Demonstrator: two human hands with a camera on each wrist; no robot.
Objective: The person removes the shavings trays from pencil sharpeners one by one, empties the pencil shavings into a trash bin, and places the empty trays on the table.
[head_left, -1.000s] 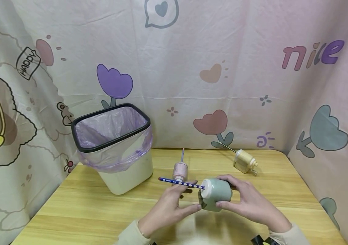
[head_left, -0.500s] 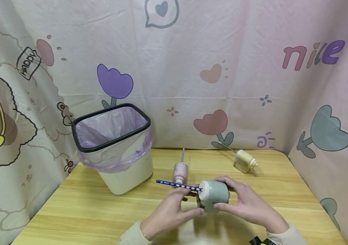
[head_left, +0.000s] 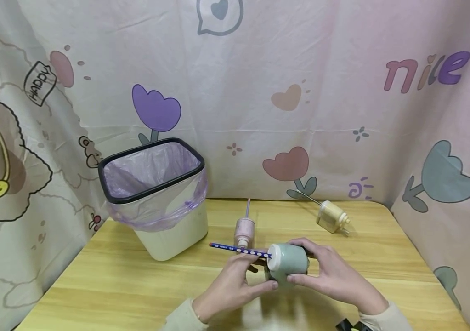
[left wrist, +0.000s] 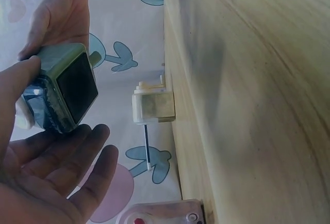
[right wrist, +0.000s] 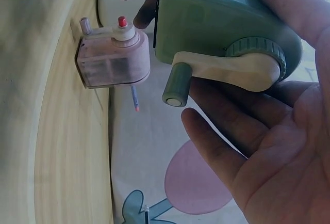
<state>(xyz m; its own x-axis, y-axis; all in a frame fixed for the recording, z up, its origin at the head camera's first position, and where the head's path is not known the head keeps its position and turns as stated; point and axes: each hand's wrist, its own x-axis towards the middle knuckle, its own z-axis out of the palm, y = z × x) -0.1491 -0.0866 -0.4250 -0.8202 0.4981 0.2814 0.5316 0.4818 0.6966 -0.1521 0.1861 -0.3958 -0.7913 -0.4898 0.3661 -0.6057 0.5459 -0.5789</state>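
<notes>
A green crank pencil sharpener (head_left: pixel 292 258) is held tipped on its side above the table, with its white front facing left. From that front sticks a blue pencil with white dots (head_left: pixel 235 248). My right hand (head_left: pixel 336 278) grips the sharpener's body from the crank end. In the right wrist view the white crank arm (right wrist: pixel 227 70) with its green knob (right wrist: pixel 177 84) hangs over the fingers. My left hand (head_left: pixel 232 287) holds the front end between thumb and fingers, below the pencil. The left wrist view shows a dark flat panel (left wrist: pixel 77 87) on the sharpener's underside.
A pink sharpener (head_left: pixel 245 230) with a pencil in it stands just behind my left hand. At the back right is a yellow sharpener (head_left: pixel 331 217), also with a pencil. A white bin (head_left: pixel 172 239) with a purple liner stands on the left, before a patterned curtain (head_left: pixel 235 115).
Both hands have shifted slightly left with the green sharpener and its pencil. The sharpener is rolled a little, so less of its dark lower side shows in the head view.
</notes>
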